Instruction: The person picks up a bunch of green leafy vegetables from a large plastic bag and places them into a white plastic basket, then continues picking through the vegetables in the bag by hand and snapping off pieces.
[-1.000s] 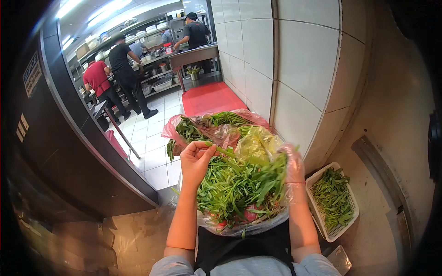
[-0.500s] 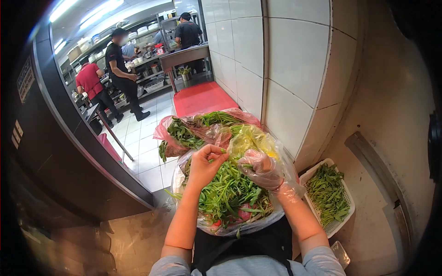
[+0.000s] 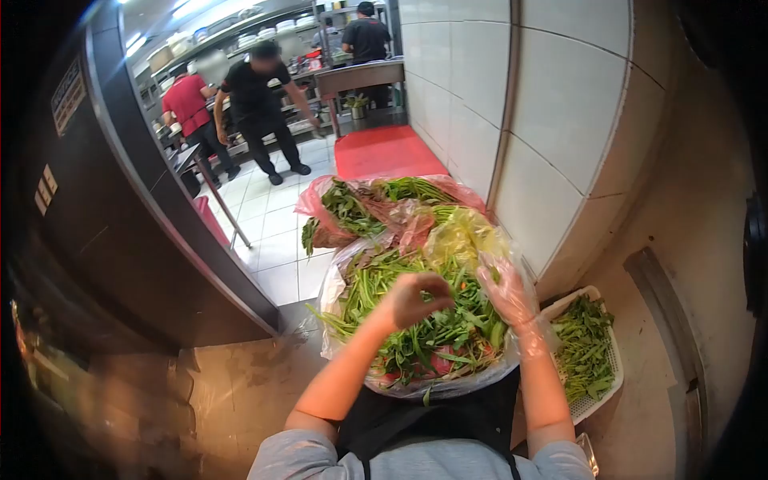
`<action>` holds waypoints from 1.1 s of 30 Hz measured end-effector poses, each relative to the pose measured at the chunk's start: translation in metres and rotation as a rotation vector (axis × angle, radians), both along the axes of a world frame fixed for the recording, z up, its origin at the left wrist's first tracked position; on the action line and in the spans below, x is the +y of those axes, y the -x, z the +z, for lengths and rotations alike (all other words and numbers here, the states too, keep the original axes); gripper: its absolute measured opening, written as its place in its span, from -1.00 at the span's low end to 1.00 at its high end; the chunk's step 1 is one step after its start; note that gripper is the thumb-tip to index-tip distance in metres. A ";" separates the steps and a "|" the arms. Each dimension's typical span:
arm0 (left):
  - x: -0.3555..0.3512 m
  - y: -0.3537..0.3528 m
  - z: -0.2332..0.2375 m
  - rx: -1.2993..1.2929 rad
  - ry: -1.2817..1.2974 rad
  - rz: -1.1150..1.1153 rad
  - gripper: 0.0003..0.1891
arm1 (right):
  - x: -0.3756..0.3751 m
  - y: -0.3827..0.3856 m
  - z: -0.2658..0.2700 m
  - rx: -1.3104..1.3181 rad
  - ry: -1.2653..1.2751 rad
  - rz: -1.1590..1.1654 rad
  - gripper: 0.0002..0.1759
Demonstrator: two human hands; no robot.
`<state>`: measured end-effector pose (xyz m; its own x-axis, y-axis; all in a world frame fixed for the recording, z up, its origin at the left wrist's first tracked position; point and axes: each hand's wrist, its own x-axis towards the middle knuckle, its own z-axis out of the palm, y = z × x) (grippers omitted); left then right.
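Observation:
My left hand (image 3: 418,300) is bare and slightly blurred. It hovers over a heap of leafy green stems (image 3: 400,344), fingers curved, with a gap between thumb and fingertips and nothing visible in it. On the heap's right side my right hand (image 3: 508,294), in a clear plastic glove, has its fingers apart beside the greens. The heap lies in a large clear plastic bag (image 3: 460,386) in front of my apron. Behind it are a yellow plastic bag (image 3: 468,236) and a pink plastic bag (image 3: 320,196) with more bunched greens.
On the right stands a white plastic basket (image 3: 614,376) of leafy greens. A red surface (image 3: 384,152) lies beyond the bags, along a tiled wall (image 3: 560,104). Several people are in the kitchen behind; one in black (image 3: 260,96) bends forward near a metal table (image 3: 360,78).
My hands have moved apart: the left lower over the heap, the right to the heap's right edge with fingers opened. The view has shifted left. The person in black now bends forward.

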<state>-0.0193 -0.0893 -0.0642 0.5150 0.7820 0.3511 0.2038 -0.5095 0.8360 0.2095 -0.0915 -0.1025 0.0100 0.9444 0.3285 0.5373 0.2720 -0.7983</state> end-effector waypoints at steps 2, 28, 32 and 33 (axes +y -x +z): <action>-0.008 -0.019 -0.034 -0.072 0.119 0.014 -0.79 | -0.017 0.009 0.010 0.315 0.269 0.164 -0.55; 0.075 0.045 -0.038 0.577 0.137 0.088 -0.71 | -0.069 -0.009 -0.023 0.499 0.576 0.177 -0.77; 0.053 0.069 0.029 0.239 0.163 0.338 -0.79 | -0.062 0.003 -0.019 0.395 0.459 0.081 -0.72; 0.055 0.074 0.026 0.154 0.200 0.348 -0.79 | -0.060 0.008 -0.017 0.353 0.381 0.052 -0.71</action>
<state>-0.0934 -0.0346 -0.0379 0.2431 0.9632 0.1145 0.4649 -0.2193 0.8578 0.2018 -0.1511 -0.1196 0.0076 0.9986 -0.0532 0.2107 -0.0536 -0.9761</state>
